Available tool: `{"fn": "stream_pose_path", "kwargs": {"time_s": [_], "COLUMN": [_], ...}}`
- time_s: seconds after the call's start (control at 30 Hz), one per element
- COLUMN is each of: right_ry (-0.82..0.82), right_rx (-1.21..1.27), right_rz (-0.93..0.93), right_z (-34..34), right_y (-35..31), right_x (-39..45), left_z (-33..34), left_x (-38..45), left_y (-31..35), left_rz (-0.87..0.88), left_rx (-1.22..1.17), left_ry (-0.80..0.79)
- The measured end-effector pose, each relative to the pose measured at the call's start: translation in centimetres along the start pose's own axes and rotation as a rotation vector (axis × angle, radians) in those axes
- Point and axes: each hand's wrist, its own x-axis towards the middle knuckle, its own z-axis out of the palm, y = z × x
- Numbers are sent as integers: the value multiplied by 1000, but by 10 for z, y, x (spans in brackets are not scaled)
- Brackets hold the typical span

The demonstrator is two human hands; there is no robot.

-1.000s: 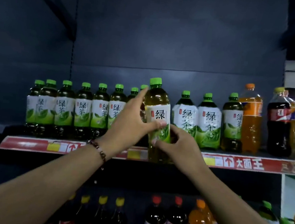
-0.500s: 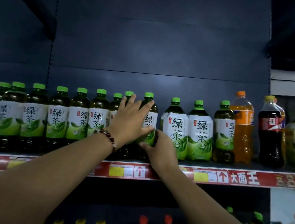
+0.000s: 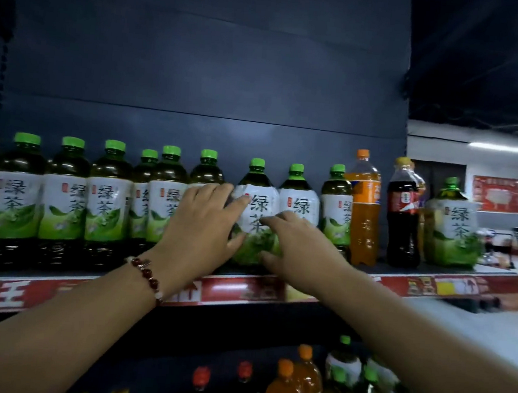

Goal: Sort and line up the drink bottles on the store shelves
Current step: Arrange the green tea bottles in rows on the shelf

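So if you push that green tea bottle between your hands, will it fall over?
Probably not: the green tea bottle looks full, so likely heavy, and neighbours stand close. Tall and narrow, a high push might tip it. The left hand and right hand flank it.

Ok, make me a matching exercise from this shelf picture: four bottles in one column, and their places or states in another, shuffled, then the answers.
Column one:
1. green tea bottle
2. orange soda bottle
3. cola bottle
4. lone green tea bottle

Column two:
A. farthest right on the top shelf
B. between both hands
C. dark drink, yellow cap
D. orange cap, right of the green tea row

Pairs: 1-B, 2-D, 3-C, 4-A
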Motion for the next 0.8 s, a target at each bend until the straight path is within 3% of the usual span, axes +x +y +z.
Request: {"fn": "stream_pose_path", "kwargs": {"time_s": [0.23,0.37,0.8], "right_ry": [-16,18,233], "right_rx": [-151,-157,149], "right_rz": [160,228,493], "right_z": [-38,-38,-63], "right_y": [82,126,200], "right_x": [-8,12,95], "left_z": [17,34,63], "left_x": [56,94,126], "left_y": [66,88,101], "left_rz": [33,27,-43], "left_rx": [-93,-29,75], "left_ry": [-92,-139,-92]}}
